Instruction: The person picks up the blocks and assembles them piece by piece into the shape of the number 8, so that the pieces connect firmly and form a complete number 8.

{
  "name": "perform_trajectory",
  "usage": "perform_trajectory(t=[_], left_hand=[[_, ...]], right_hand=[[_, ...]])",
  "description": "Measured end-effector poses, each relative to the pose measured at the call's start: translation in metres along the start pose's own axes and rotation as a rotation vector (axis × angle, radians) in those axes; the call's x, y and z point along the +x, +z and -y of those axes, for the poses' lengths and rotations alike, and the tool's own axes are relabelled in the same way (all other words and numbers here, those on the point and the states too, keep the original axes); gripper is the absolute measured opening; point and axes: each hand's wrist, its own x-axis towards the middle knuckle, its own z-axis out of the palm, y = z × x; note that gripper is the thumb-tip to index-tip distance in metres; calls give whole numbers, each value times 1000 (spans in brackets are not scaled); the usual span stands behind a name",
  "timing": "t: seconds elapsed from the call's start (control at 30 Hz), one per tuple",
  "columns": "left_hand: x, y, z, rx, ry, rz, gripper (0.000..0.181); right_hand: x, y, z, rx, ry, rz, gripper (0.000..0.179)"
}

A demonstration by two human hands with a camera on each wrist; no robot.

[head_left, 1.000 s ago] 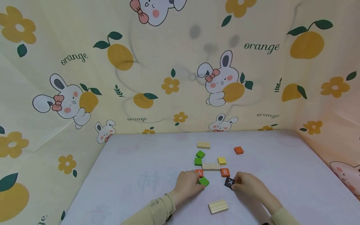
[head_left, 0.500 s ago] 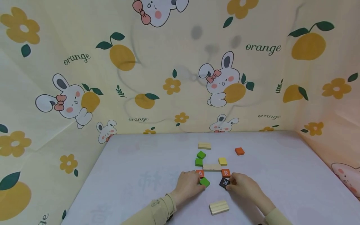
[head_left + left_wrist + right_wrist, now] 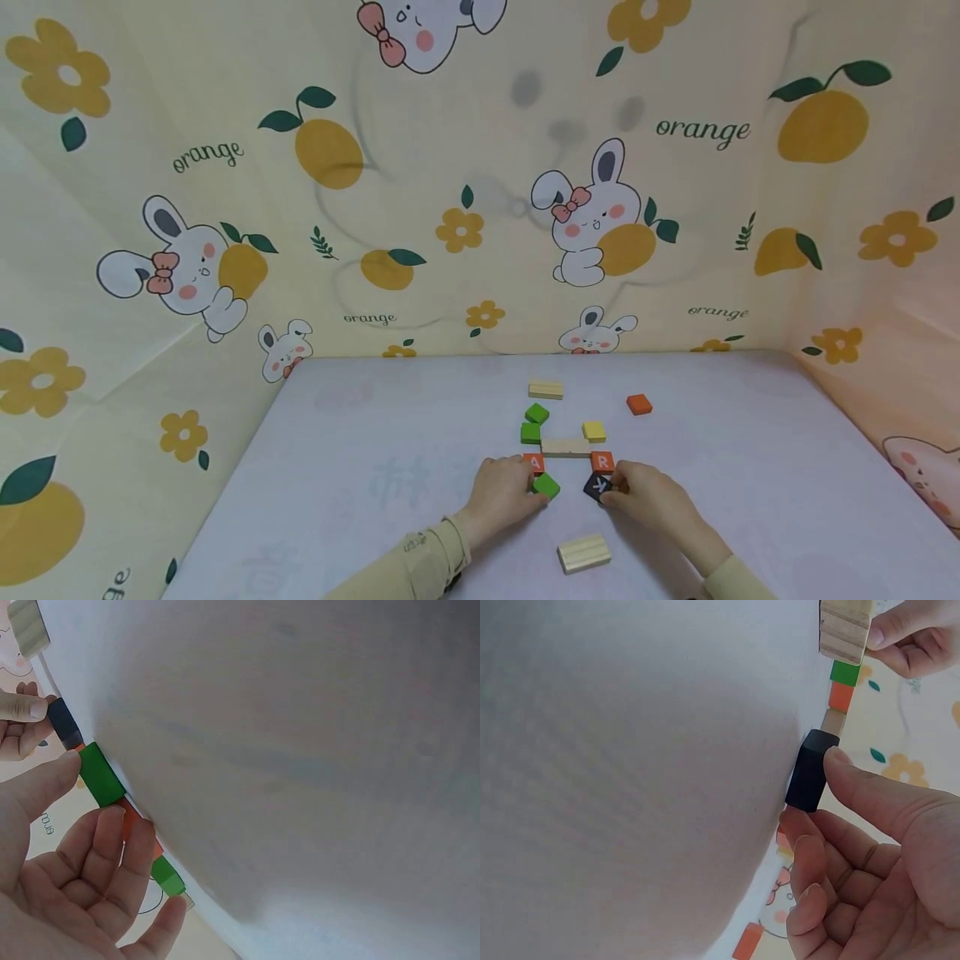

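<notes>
My left hand (image 3: 504,490) pinches a green block (image 3: 547,487) between thumb and fingers, just in front of an orange block lettered A (image 3: 533,462). In the left wrist view the thumb lies at one end of that green block (image 3: 101,775) and a fingertip at the other. To the right, a black block with a white letter (image 3: 597,487) sits between the thumb and fingers of my right hand (image 3: 651,497). It stands turned on the table, near the front of an orange block lettered R (image 3: 602,462). A gap separates the black and green blocks.
A flat wooden block (image 3: 566,448) lies between the two sides. Behind are two green blocks (image 3: 530,432), a yellow block (image 3: 594,431), another wooden block (image 3: 545,390) and a plain orange block (image 3: 639,404). A wooden block (image 3: 583,554) lies nearest the front.
My right hand has slid the black block leftward, closer to the green block, and slightly turned it. The left hand keeps its place on the green block.
</notes>
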Motion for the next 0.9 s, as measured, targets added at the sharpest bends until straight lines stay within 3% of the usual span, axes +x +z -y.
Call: perform_trajectory(t=[0.9], left_hand=[[-4,-3,0,8,-19,23,32]], right_hand=[[-4,-3,1,21,16,-14,24]])
